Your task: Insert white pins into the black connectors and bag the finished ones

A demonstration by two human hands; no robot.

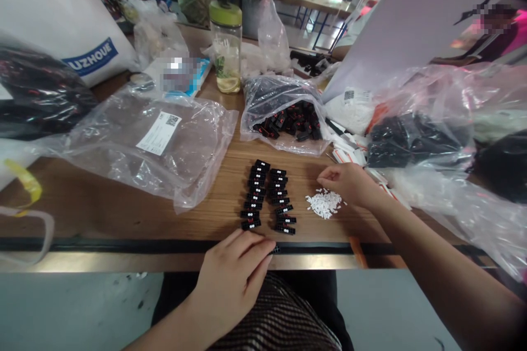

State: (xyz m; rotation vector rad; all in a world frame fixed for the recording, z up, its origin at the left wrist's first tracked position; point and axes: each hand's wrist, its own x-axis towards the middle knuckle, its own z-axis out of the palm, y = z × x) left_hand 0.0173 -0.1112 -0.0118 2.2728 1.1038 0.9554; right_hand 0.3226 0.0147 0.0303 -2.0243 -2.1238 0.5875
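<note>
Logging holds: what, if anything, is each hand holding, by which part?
Left hand holds a black piece; its grip hides all but one end. Right hand, by the white pieces: cannot be told.

- On your left, the white sack [37, 16] bears a blue panel [89, 58] where you can read "UZHOUE" in white capitals.
- On the clear plastic bag [201, 148] before you, a white label [158, 134] carries a square code and printed lines too small for you to read.
- The white packet [353, 112] to your right shows another square code.
- Your bottle [228, 63] has pale lettering you cannot make out with certainty.
</note>
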